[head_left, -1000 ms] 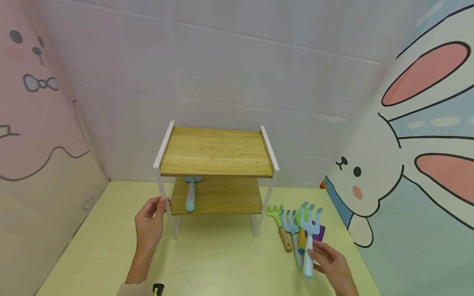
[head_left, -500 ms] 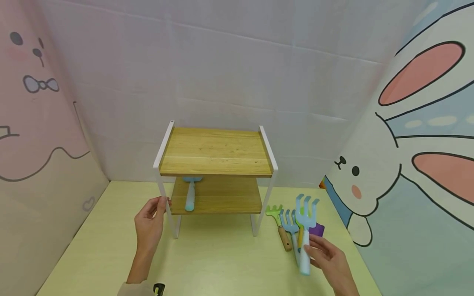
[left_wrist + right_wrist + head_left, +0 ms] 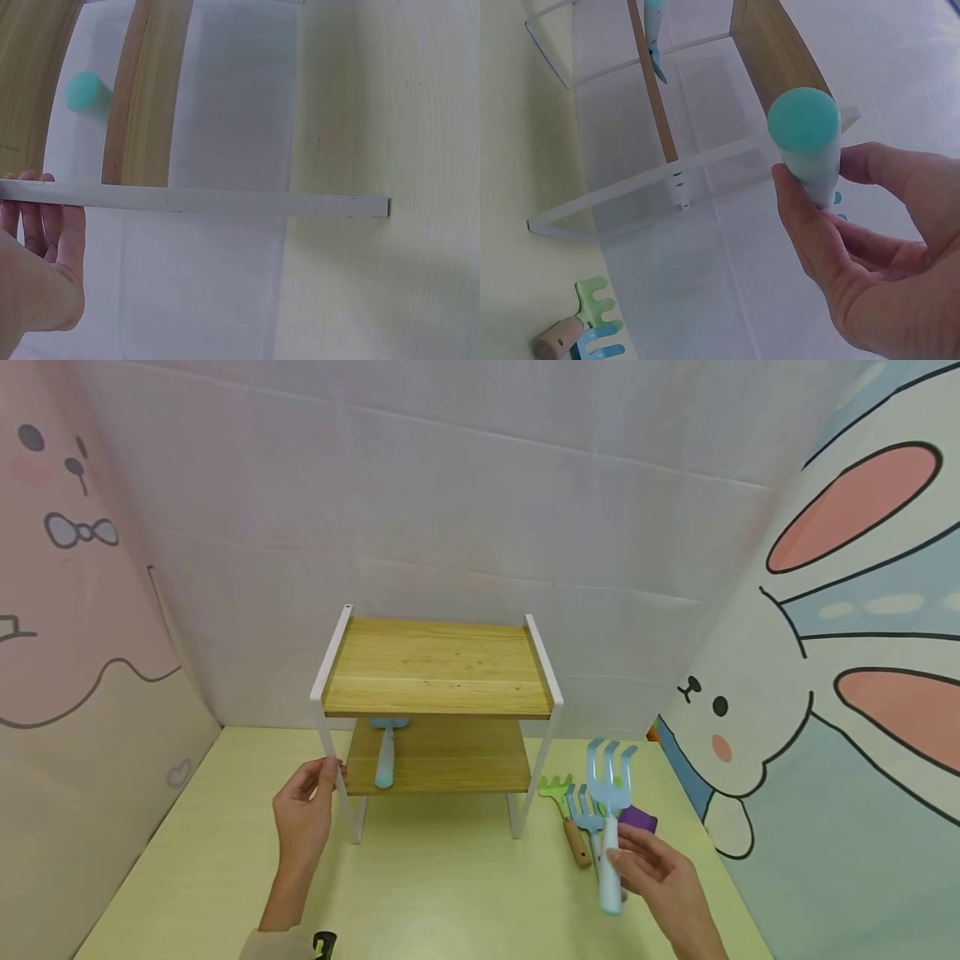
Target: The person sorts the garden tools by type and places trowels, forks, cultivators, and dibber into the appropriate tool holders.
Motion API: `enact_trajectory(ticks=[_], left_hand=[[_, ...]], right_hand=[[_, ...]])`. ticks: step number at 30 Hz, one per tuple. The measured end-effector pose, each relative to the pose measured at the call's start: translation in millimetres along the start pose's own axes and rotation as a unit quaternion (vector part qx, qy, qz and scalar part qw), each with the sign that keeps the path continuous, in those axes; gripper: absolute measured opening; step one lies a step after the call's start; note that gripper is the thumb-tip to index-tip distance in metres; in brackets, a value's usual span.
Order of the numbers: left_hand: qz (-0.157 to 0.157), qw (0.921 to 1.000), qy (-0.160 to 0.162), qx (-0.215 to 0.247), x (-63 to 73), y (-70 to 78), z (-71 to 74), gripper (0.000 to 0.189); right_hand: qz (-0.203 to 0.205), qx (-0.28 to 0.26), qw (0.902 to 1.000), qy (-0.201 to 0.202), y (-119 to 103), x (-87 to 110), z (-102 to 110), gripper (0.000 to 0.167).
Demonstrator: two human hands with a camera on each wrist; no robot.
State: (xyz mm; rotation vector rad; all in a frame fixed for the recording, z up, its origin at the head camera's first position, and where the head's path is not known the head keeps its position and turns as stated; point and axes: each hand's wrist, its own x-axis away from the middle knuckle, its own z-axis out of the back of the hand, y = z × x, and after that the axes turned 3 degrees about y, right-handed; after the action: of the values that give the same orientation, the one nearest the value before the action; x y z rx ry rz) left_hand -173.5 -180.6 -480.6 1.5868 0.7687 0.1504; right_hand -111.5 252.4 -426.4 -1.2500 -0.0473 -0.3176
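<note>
Pinching the blue fork (image 3: 611, 828) by its handle, my right hand (image 3: 663, 881) has its long axis running away from the fingers (image 3: 806, 225), tines foremost; the rack (image 3: 438, 668) stands off to their left, where my left hand (image 3: 304, 806) grips the near left post (image 3: 346, 810).

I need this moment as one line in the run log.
left hand: holds rack post | right hand: holds blue fork aloft | lower shelf: pale-blue tool
</note>
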Motion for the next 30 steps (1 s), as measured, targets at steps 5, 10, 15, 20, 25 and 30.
enact_trajectory(ticks=[5, 10, 15, 20, 25, 30], left_hand=[[0.003, 0.9997, 0.0, -0.024, -0.3, 1.2, -0.1, 0.022], [-0.003, 0.9996, 0.001, -0.029, -1.3, 1.3, -0.8, 0.022], [-0.005, 0.9995, 0.003, -0.032, -1.0, 0.7, -1.1, 0.022], [-0.004, 0.9993, -0.001, -0.037, -1.3, 1.2, -1.6, 0.023], [-0.003, 0.9992, 0.001, -0.039, -1.1, 1.6, -0.9, 0.023], [-0.006, 0.9991, 0.003, -0.042, -0.9, 0.5, -0.3, 0.023]], right_hand=[[0.012, 0.0, 0.9999, -0.01, -11, 7.4, -1, 0.062], [0.038, -0.012, 0.9991, -0.015, -25, 18.1, -2, 0.056], [0.065, -0.019, 0.9974, -0.024, -37, 27.8, -5, 0.053], [0.109, -0.027, 0.9932, -0.032, -46, 33.4, -9, 0.047], [0.133, -0.032, 0.9898, -0.038, -55, 34.3, -16, 0.045], [0.178, -0.043, 0.9816, -0.054, -62, 32.5, -22, 0.042]])
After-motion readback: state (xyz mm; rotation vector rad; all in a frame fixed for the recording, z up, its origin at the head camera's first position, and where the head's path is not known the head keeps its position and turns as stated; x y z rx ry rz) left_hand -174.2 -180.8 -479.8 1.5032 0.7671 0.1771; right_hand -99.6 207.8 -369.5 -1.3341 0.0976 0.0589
